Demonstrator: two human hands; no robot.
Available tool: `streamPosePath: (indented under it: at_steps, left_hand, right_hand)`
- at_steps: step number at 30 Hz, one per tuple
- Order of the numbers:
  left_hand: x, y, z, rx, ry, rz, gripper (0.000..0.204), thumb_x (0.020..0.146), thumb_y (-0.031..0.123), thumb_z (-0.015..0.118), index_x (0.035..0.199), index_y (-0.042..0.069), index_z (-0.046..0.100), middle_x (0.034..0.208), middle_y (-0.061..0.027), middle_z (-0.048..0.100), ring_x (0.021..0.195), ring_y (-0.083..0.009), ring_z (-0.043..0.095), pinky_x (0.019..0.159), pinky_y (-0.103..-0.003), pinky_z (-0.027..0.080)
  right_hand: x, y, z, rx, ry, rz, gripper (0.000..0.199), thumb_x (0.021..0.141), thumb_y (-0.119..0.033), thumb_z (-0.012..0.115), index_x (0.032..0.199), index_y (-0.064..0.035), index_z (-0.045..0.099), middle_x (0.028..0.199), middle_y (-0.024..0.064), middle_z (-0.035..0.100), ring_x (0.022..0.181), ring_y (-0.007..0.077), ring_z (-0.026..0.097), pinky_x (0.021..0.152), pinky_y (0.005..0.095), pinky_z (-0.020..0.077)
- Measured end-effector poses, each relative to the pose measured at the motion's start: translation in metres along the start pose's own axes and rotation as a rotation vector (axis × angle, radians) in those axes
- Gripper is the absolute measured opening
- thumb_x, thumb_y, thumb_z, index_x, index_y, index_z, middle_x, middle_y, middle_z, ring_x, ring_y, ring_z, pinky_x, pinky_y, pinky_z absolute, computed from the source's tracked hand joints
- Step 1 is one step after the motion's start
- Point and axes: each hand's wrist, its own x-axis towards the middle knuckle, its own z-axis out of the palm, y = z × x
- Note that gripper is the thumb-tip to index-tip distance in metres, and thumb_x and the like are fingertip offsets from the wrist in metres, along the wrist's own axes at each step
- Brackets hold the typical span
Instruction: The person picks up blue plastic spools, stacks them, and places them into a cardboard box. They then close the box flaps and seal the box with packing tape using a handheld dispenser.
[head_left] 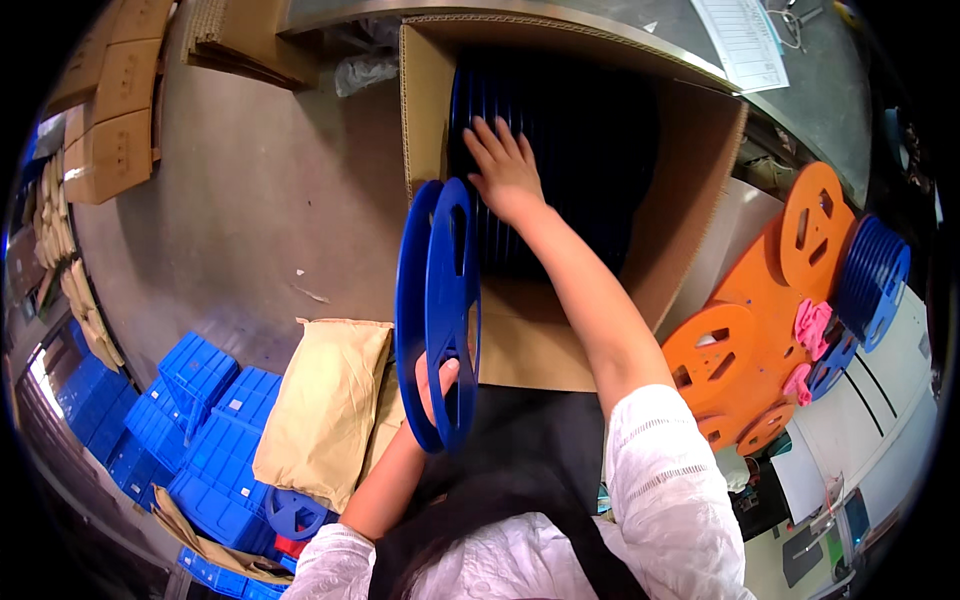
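Observation:
My left hand [432,386] grips a blue plastic reel [441,310] near its lower end, with the thumb showing through an opening in the flange. The reel stands on edge, its two round flanges side by side, at the left rim of an open cardboard box [695,190]. My right hand [505,175] reaches into this box, fingers spread over the edges of several blue reels [487,95] packed upright in a row. Deep shadow hides much of the box's inside.
A stuffed brown paper bag [325,410] lies left of the held reel. Blue crates [225,450] are stacked at the lower left. Orange discs [712,345] and more blue reels [872,285] are on the right. Beyond the box runs a grey tabletop [640,35] with a paper sheet [742,45].

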Motion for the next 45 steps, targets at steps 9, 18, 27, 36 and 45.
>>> streamPosePath:
  at_steps: [9, 18, 27, 36, 45]
  left_hand:
    - [0.100, 0.044, 0.012, 0.055, 0.130, 0.128, 0.048, 0.091, 0.032, 0.059, 0.128, 0.003, 0.050, 0.117, -0.0053, 0.054, 0.109, -0.0145, 0.049, 0.096, -0.029, 0.037]
    - [0.178, 0.036, 0.024, 0.090, 0.062, 0.282, 0.066, 0.085, 0.042, 0.064, 0.133, 0.002, 0.042, 0.110, -0.0044, 0.052, 0.101, -0.0138, 0.047, 0.093, -0.030, 0.038]
    - [0.173, 0.029, 0.004, 0.360, 0.144, 0.388, 0.064, 0.097, 0.040, 0.041, 0.147, 0.005, 0.021, 0.150, -0.0151, 0.027, 0.140, -0.0304, 0.023, 0.113, -0.041, 0.020]
    - [0.151, 0.039, -0.010, 0.769, 0.510, 0.232, 0.054, 0.085, 0.012, 0.060, 0.135, 0.007, 0.042, 0.121, -0.0180, 0.059, 0.114, -0.0329, 0.056, 0.095, -0.038, 0.044]
    - [0.175, 0.015, -0.038, 0.932, 0.387, 0.354, 0.041, 0.083, 0.010, 0.060, 0.124, 0.009, 0.053, 0.103, -0.0158, 0.067, 0.097, -0.0335, 0.063, 0.084, -0.037, 0.049]
  right_hand:
    - [0.034, 0.053, 0.027, -0.380, -0.237, -0.163, 0.068, 0.091, -0.043, 0.051, 0.148, -0.0245, 0.019, 0.156, -0.0054, 0.010, 0.144, 0.0141, 0.010, 0.118, 0.0395, 0.0136]
    - [0.024, 0.070, 0.039, -0.153, -0.062, -0.141, 0.064, 0.085, -0.033, 0.063, 0.143, -0.0252, 0.035, 0.153, -0.0067, 0.022, 0.142, 0.0146, 0.018, 0.116, 0.0405, 0.0205]
    - [0.003, 0.084, 0.015, 0.108, 0.011, 0.037, 0.069, 0.080, -0.020, 0.068, 0.141, -0.0152, 0.037, 0.151, 0.0073, 0.028, 0.140, 0.0262, 0.024, 0.113, 0.0425, 0.0240]
    - [-0.225, 0.073, -0.107, 0.011, 0.461, 0.693, 0.063, 0.085, -0.028, 0.066, 0.138, -0.0051, 0.041, 0.145, 0.0162, 0.037, 0.136, 0.0361, 0.028, 0.109, 0.0467, 0.0263]
    - [-0.228, 0.085, -0.065, 0.352, 0.410, 0.948, 0.039, 0.085, -0.026, 0.063, 0.114, 0.0000, 0.061, 0.101, 0.0214, 0.066, 0.097, 0.0376, 0.062, 0.084, 0.0392, 0.0482]
